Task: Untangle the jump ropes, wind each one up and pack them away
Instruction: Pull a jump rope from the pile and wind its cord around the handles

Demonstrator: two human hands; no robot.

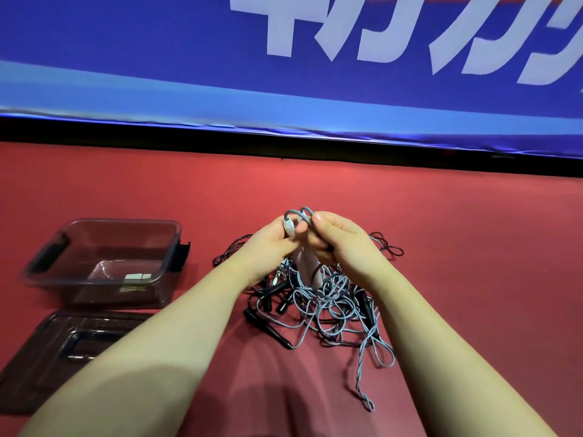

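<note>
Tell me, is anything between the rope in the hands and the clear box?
Nothing sits on the floor between them, and the box is open, its lid lying beside it. But the grey rope gripped by the left hand and right hand runs into the tangled pile.

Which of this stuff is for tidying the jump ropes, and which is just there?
For the job: tangled jump ropes, white handles held in the left hand and right hand, clear box, lid.
Just there: blue banner, red floor.
</note>
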